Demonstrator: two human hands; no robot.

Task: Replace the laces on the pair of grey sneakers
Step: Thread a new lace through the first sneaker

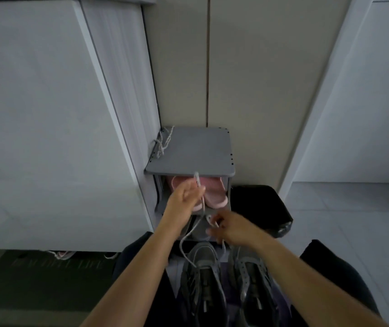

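Head view: left hand [184, 197], right hand [230, 230] pinch laces [182, 241]; mat [47, 284] lettering unreadable.

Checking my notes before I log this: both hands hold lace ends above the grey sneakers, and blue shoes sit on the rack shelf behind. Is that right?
Not quite: the head view shows the shoes on the rack shelf are pink, not blue. The rest stands: left hand and right hand hold lace ends above the grey sneakers.
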